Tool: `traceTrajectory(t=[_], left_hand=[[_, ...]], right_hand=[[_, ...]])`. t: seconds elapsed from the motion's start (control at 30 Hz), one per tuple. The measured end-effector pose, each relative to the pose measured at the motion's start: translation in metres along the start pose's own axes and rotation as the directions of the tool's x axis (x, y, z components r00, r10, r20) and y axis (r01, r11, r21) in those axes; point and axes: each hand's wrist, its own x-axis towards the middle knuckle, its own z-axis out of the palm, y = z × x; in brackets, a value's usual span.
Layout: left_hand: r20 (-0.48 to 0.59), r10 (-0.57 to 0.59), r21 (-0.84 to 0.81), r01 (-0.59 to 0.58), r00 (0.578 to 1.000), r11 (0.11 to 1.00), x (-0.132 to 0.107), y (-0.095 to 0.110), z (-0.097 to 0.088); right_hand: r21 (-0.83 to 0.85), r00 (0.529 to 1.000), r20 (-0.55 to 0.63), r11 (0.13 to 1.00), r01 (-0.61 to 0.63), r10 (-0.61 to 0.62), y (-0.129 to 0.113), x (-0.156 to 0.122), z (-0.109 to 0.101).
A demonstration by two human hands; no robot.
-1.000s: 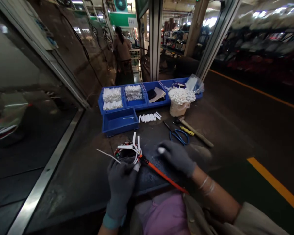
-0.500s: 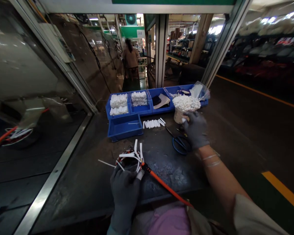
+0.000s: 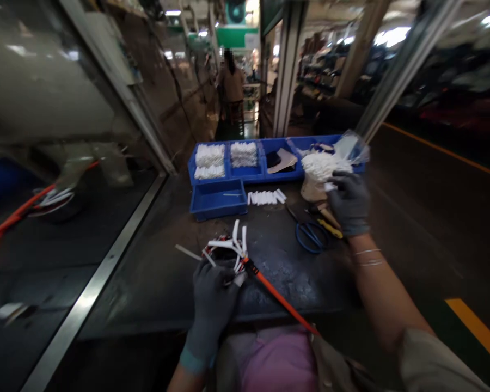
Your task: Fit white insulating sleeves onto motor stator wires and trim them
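Observation:
My left hand (image 3: 214, 296), in a grey glove, is closed on a wire harness (image 3: 239, 245) low over the bench. Several of its wires carry white sleeves that fan upward, and an orange cable (image 3: 283, 302) runs from it toward my lap. My right hand (image 3: 349, 201), gloved too, is at the right side of a tan container (image 3: 312, 188) heaped with small white pieces (image 3: 326, 163). Its fingers are pinched, with a small white piece (image 3: 330, 186) at the tips; blur hides its exact shape.
Blue bins (image 3: 265, 177) line the back, two holding stacked white tubes. A shallow blue tray (image 3: 218, 209) and a row of white tubes (image 3: 266, 197) lie before them. Blue-handled scissors (image 3: 311, 238) and a yellow-handled tool (image 3: 330, 228) rest near my right wrist. A person (image 3: 232, 84) sits far behind.
The view has shifted, moving the bench things right and up. My right hand has risen slightly along the container, uncovering the yellow-handled tool. My left hand keeps its hold on the harness.

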Motion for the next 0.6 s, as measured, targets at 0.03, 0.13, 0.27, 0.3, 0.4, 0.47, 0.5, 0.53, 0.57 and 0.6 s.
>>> traceTrajectory(t=[0.03, 0.13, 0.27, 0.3, 0.4, 0.47, 0.5, 0.53, 0.57, 0.6], left_hand=[[0.034, -0.013, -0.025, 0.014, 0.999, 1.000, 0.000, 0.002, -0.003], [0.086, -0.068, -0.096, 0.076, 0.994, 0.992, 0.001, 0.007, -0.012], [0.120, -0.101, -0.149, 0.118, 0.988, 0.982, 0.003, 0.013, -0.017], [0.115, -0.092, -0.165, 0.111, 0.989, 0.980, 0.003, 0.014, -0.017], [0.086, -0.035, -0.197, 0.051, 0.996, 0.979, 0.005, 0.018, -0.016], [0.088, -0.016, -0.186, 0.032, 0.996, 0.982, 0.007, 0.018, -0.016], [0.099, -0.018, -0.171, 0.034, 0.995, 0.985, 0.007, 0.017, -0.016], [0.115, -0.024, -0.151, 0.041, 0.993, 0.988, 0.007, 0.016, -0.017], [0.128, -0.031, -0.127, 0.047, 0.991, 0.991, 0.007, 0.014, -0.018], [0.140, -0.033, -0.101, 0.047, 0.990, 0.994, 0.007, 0.012, -0.018]], right_hand=[[0.156, 0.998, -0.016, 0.986, -0.059, 0.062, -0.009, -0.006, -0.003], [0.477, 0.955, 0.071, 0.831, -0.285, 0.287, -0.044, -0.035, -0.009], [0.576, 0.878, 0.333, 0.663, -0.479, 0.345, -0.091, -0.086, -0.018], [0.574, 0.866, 0.377, 0.651, -0.497, 0.328, -0.101, -0.098, -0.021], [0.538, 0.832, 0.453, 0.647, -0.541, 0.320, -0.124, -0.123, -0.032], [0.520, 0.798, 0.489, 0.617, -0.590, 0.351, -0.136, -0.129, -0.041], [0.527, 0.784, 0.509, 0.591, -0.610, 0.356, -0.140, -0.129, -0.046], [0.544, 0.779, 0.527, 0.568, -0.617, 0.342, -0.145, -0.129, -0.050], [0.568, 0.783, 0.541, 0.552, -0.610, 0.308, -0.148, -0.128, -0.054], [0.593, 0.792, 0.552, 0.545, -0.593, 0.261, -0.151, -0.127, -0.057]])
